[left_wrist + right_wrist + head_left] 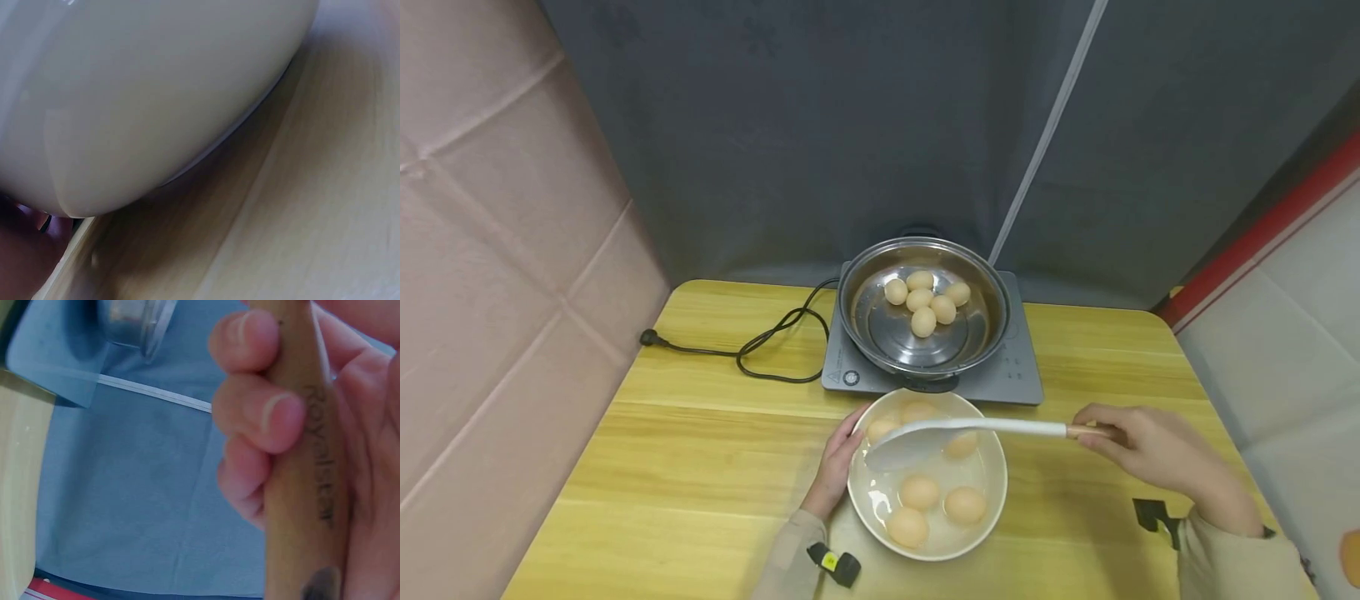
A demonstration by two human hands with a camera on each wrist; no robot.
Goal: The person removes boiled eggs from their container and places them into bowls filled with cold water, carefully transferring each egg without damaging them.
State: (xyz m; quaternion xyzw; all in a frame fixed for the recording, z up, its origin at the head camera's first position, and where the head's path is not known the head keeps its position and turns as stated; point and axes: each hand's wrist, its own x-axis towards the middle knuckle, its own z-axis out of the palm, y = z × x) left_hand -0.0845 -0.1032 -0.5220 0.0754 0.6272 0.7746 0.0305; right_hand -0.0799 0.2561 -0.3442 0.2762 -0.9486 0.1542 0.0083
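Observation:
A cream bowl (995,521) of clear liquid holds several brown eggs (965,505). My left hand (837,460) holds the bowl at its left side, fingers along the wall near the rim; in the left wrist view the bowl's outer wall (156,94) hides most of that hand. My right hand (1157,450) grips the wooden handle (306,487) of a white spatula (1022,427), printed "Royalstar". The spatula stretches leftward across the bowl, its broad head (906,447) over the liquid, overlapping the upper eggs.
Behind the bowl, a steel pot (917,364) with several eggs (923,322) stands on a grey induction cooktop (1022,367). Its black cord and plug (651,337) lie on the wooden table (700,467) at left. A dark grey curtain (820,142) hangs behind the table.

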